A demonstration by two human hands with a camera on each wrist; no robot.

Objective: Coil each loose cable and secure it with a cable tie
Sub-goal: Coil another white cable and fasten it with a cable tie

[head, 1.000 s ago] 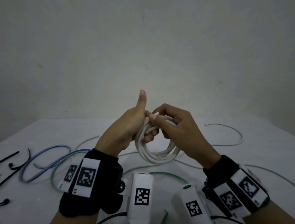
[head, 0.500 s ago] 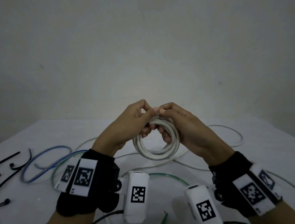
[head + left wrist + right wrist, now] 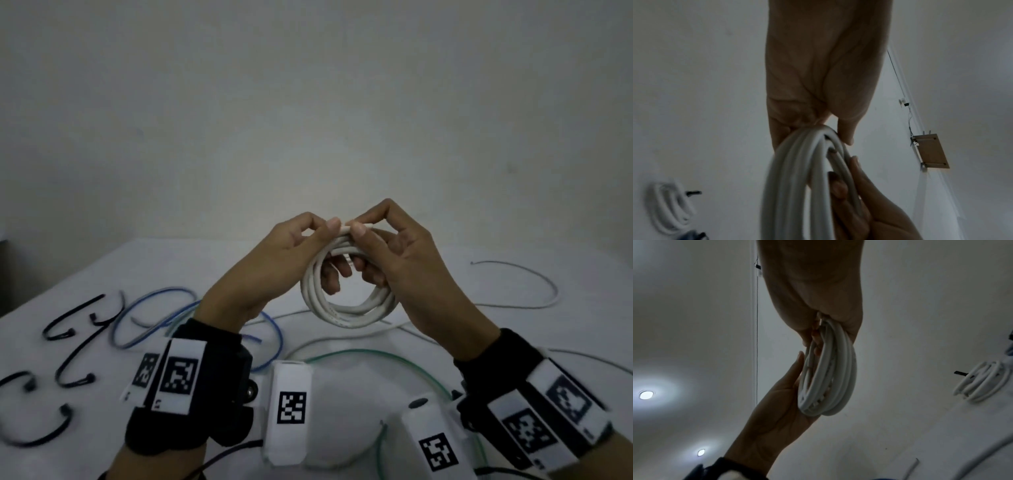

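Head view: we hold the white cable coil (image 3: pixel 349 291) up above the worktop (image 3: pixel 342 383), our left hand (image 3: pixel 274 270) on its left side with thumb and forefinger pinched over the top strands and the lower fingers (image 3: pixel 330 277) curled through the ring. Our right hand (image 3: pixel 404 267) pinches the same top section just beside the left thumb, its other fingers curled round the coil's right side. Black cable ties (image 3: pixel 73 346) lie far left; loose cables trail beneath.

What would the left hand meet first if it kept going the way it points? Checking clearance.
Probably the right hand: the left hand points right across the coil both hold, thumbs nearly touching.
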